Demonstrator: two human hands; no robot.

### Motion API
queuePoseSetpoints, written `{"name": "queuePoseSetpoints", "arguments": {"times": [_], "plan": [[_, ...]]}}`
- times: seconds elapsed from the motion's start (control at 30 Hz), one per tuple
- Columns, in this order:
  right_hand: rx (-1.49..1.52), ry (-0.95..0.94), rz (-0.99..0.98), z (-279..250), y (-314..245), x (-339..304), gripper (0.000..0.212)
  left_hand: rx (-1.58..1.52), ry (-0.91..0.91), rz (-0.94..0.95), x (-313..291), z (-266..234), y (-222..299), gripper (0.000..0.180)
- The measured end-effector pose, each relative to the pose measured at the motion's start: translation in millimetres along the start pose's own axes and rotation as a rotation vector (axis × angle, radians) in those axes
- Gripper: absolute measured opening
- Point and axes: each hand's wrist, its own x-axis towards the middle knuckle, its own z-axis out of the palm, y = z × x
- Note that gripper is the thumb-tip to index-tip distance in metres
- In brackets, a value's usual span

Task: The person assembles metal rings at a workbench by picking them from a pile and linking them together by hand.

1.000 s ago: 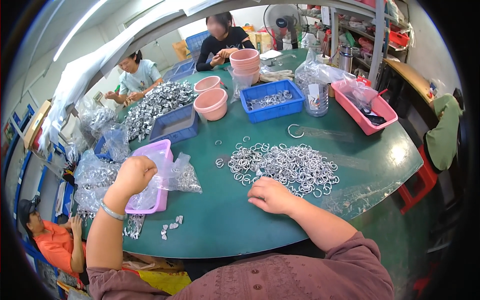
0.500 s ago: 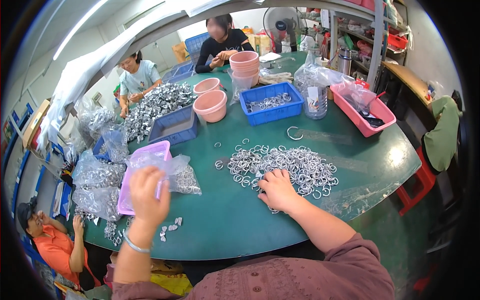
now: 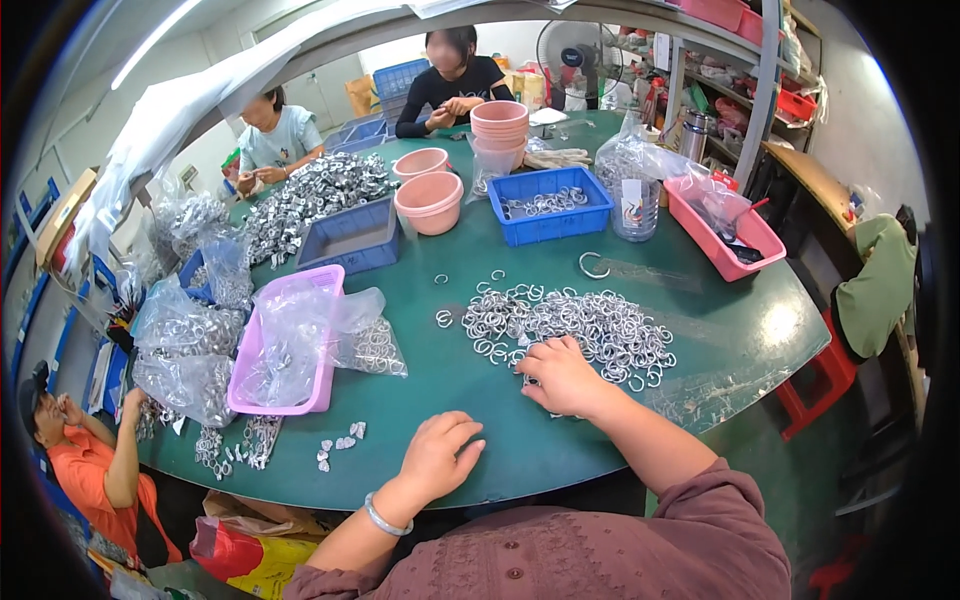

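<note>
Loose silver metal rings (image 3: pixel 625 335), many of them with a gap, lie in a wide pile on the green table (image 3: pixel 480 390). At the near edge of this pile rests my right hand (image 3: pixel 565 378), its fingers bent over the rings and its thumb apart. My left hand (image 3: pixel 440 452) is low over the table near its front edge, fingers loosely curved, thumb apart, with nothing seen in it. One larger ring (image 3: pixel 593 265) lies beyond the pile. To the left, a bag of rings (image 3: pixel 372 348) leans beside a lilac basket (image 3: pixel 322 400) that holds clear plastic bags.
A blue tray (image 3: pixel 555 232) with rings, pink tubs (image 3: pixel 430 203) and a pink basket (image 3: pixel 745 255) stand farther back. Small silver pieces (image 3: pixel 345 442) lie near the front edge. Bagged parts (image 3: pixel 190 390) crowd the left. Co-workers (image 3: pixel 455 90) sit around the table.
My left hand has come down and to the right, away from the lilac basket, to the table's front. My right hand stays at the ring pile.
</note>
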Motion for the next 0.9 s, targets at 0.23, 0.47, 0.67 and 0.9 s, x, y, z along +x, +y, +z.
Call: {"name": "queuePoseSetpoints", "arguments": {"times": [0.23, 0.47, 0.67, 0.9], "plan": [[-0.150, -0.071, 0.062, -20.1, -7.6, -22.9, 0.028, -0.079, 0.022, 0.060, 17.2, 4.7, -6.0, 0.018], [-0.125, -0.055, 0.086, 2.5, -13.4, -31.2, 0.026, -0.231, 0.004, 0.098, 51.2, 21.3, -12.7, 0.018], [0.004, -0.044, 0.037, 7.8, -18.1, -30.0, 0.029, -0.357, 0.047, 0.043, 56.0, 33.2, -27.7, 0.018], [-0.110, -0.015, 0.132, 6.6, -25.5, -21.5, 0.042, -0.423, 0.043, -0.036, 47.3, 30.7, -46.1, 0.017]]}}
